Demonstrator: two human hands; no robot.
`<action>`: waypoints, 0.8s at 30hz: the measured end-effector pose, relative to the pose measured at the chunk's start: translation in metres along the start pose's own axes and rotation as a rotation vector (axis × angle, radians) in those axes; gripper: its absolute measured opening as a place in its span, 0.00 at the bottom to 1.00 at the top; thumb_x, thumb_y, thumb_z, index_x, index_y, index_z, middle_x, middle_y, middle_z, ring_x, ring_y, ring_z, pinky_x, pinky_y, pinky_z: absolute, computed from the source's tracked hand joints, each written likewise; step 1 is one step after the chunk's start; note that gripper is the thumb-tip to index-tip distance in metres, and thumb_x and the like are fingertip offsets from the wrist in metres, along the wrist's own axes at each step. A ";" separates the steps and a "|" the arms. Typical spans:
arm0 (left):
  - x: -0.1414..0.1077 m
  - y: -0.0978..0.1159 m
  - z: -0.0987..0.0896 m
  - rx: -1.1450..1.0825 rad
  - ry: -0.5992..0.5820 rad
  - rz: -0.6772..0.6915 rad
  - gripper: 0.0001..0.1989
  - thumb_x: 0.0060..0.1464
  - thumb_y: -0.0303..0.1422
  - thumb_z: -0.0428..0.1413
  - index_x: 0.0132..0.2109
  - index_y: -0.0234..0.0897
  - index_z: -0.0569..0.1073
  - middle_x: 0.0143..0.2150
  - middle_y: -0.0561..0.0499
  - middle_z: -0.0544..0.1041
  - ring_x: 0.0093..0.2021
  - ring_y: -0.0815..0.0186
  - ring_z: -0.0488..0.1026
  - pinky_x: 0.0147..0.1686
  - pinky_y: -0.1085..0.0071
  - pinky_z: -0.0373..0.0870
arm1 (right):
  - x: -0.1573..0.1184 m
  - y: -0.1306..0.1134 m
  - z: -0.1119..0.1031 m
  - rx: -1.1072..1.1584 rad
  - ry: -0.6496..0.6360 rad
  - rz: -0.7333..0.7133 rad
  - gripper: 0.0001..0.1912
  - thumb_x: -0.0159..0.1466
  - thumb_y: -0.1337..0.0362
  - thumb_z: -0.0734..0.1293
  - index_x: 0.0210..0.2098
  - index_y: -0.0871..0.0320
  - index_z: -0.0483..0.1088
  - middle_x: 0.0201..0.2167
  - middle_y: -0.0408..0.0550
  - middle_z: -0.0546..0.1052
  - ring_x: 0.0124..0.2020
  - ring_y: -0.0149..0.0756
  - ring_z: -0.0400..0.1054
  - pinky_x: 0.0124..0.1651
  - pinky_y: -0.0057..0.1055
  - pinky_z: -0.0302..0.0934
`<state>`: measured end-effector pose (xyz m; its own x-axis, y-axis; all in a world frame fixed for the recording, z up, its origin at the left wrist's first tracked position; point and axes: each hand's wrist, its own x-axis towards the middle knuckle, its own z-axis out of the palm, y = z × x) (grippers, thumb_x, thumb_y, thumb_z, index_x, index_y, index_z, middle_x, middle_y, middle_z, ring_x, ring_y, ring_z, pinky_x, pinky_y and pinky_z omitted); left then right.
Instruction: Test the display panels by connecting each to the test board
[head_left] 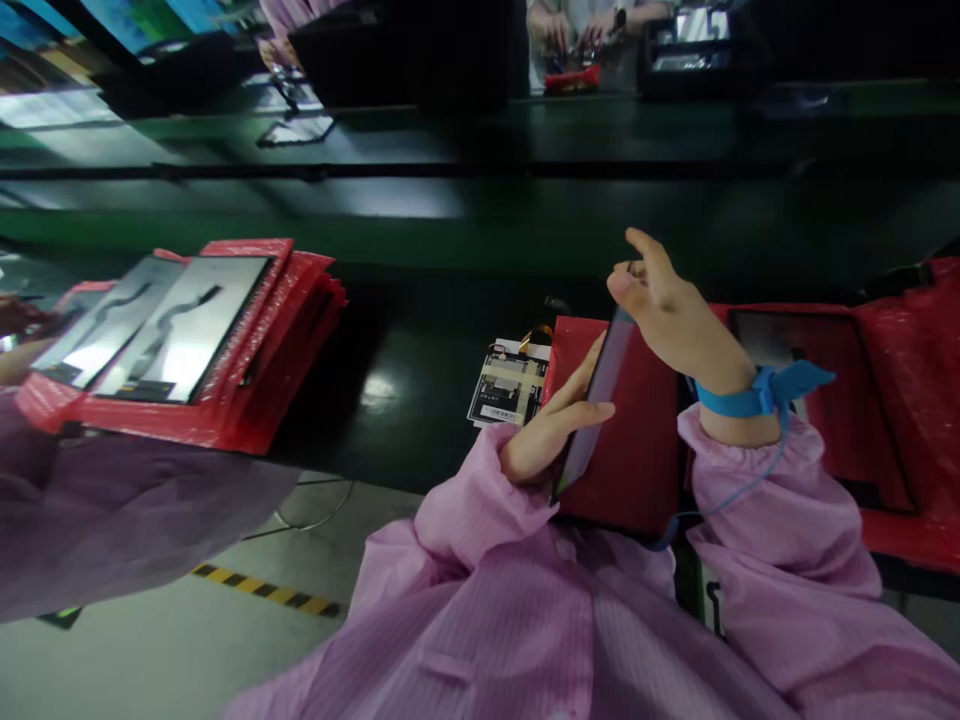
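Note:
My left hand [559, 430] holds a thin, dark screen panel [598, 400] by its lower part, thumb on the near face and fingers behind. The panel is tilted up, almost edge-on to the camera. At its upper end is my right hand [656, 305], with thumb and fingertips around the top edge; a blue wrist strap [731, 398] circles that wrist. Below the panel lies a red sheet or pad [637, 450]. Left of the pad sits a small stack of labelled parts [510, 383] with tape and an orange flex cable.
Screen panels [191, 325] lie on stacked red bubble bags [292, 330] at left, beside another person's sleeve [112, 520]. More red bags [922, 400] and a dark panel [825, 390] lie at right. People's hands work across the dark bench [420, 330].

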<state>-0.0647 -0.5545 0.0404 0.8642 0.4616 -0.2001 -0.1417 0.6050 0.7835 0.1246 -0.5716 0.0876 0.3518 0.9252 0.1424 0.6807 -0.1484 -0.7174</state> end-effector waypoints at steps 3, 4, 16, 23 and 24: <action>0.011 -0.001 0.015 0.073 -0.042 0.026 0.34 0.54 0.30 0.57 0.67 0.49 0.62 0.73 0.59 0.56 0.74 0.56 0.45 0.72 0.56 0.43 | 0.004 0.010 -0.002 -0.022 -0.003 0.036 0.33 0.62 0.47 0.66 0.62 0.55 0.62 0.53 0.54 0.74 0.54 0.49 0.70 0.60 0.50 0.62; 0.013 -0.002 0.018 0.112 -0.055 0.030 0.33 0.56 0.30 0.56 0.68 0.48 0.61 0.74 0.59 0.53 0.75 0.58 0.43 0.73 0.58 0.41 | 0.006 0.013 -0.004 -0.039 0.003 0.050 0.31 0.60 0.50 0.68 0.59 0.56 0.65 0.51 0.54 0.75 0.52 0.49 0.71 0.59 0.50 0.63; -0.034 -0.057 -0.085 1.643 0.648 0.447 0.14 0.64 0.32 0.47 0.50 0.38 0.75 0.37 0.46 0.76 0.39 0.61 0.73 0.40 0.66 0.71 | 0.003 0.021 -0.016 -0.167 0.017 0.086 0.30 0.59 0.58 0.68 0.60 0.55 0.63 0.48 0.54 0.77 0.53 0.53 0.71 0.60 0.59 0.60; -0.034 -0.075 -0.103 1.947 0.440 0.399 0.21 0.64 0.27 0.44 0.60 0.38 0.70 0.36 0.46 0.71 0.36 0.62 0.71 0.37 0.67 0.72 | 0.001 0.012 -0.014 -0.211 0.015 0.106 0.28 0.61 0.56 0.66 0.59 0.54 0.63 0.46 0.53 0.77 0.52 0.54 0.72 0.62 0.60 0.58; -0.035 -0.075 -0.103 1.960 0.421 0.403 0.21 0.63 0.27 0.45 0.60 0.38 0.70 0.37 0.46 0.71 0.36 0.61 0.71 0.37 0.67 0.72 | 0.001 0.012 -0.014 -0.220 0.016 0.105 0.28 0.61 0.57 0.66 0.60 0.54 0.63 0.46 0.54 0.77 0.52 0.55 0.72 0.61 0.60 0.58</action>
<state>-0.1336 -0.5489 -0.0719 0.7406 0.6276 0.2402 0.5932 -0.7785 0.2051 0.1417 -0.5772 0.0889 0.4369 0.8953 0.0874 0.7630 -0.3173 -0.5632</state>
